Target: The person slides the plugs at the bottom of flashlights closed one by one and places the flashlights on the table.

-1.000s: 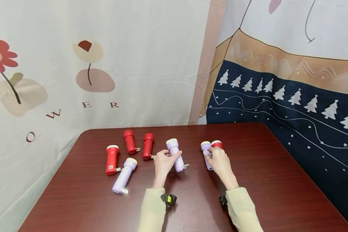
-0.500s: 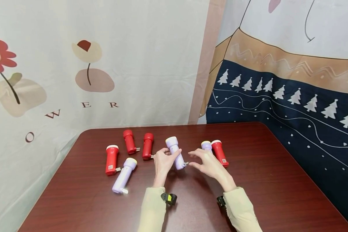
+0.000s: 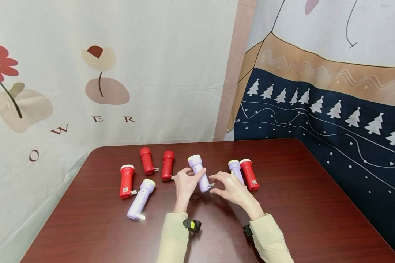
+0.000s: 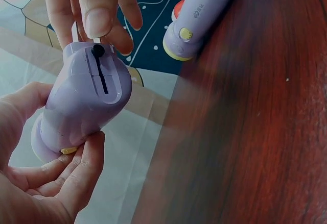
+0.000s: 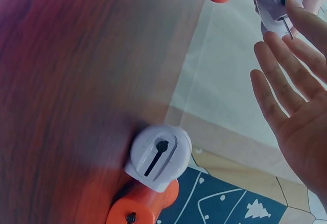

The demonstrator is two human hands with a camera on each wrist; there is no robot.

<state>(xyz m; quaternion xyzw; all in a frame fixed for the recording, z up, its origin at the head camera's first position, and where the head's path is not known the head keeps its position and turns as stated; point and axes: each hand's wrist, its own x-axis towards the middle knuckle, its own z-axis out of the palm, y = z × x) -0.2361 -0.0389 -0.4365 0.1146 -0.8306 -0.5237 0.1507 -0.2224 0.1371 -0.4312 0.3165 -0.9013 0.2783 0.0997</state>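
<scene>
My left hand [image 3: 186, 185] grips a lavender flashlight [image 3: 196, 168] around its body, lens end pointing away from me. In the left wrist view its base shows a black slider [image 4: 98, 51] in a slot, and metal plug prongs [image 5: 287, 27] stick out of the base in the right wrist view. The right hand [image 3: 231, 188] has its thumb and fingertips right at those prongs, with the other fingers stretched out. Beside that hand lie another lavender flashlight [image 3: 235, 168], partly hidden by it, and a red flashlight [image 3: 249, 175] with a white rim.
On the left of the brown table [image 3: 95, 226] lie a red flashlight with a white rim [image 3: 127, 181], two all-red flashlights [image 3: 147, 160] and a lavender flashlight [image 3: 141, 199], each with prongs folded out. Patterned curtains [image 3: 171, 73] hang behind the table.
The right hand has come left from the lavender and red flashlights at right to the prongs of the held flashlight. The left hand keeps its hold, nearly still.
</scene>
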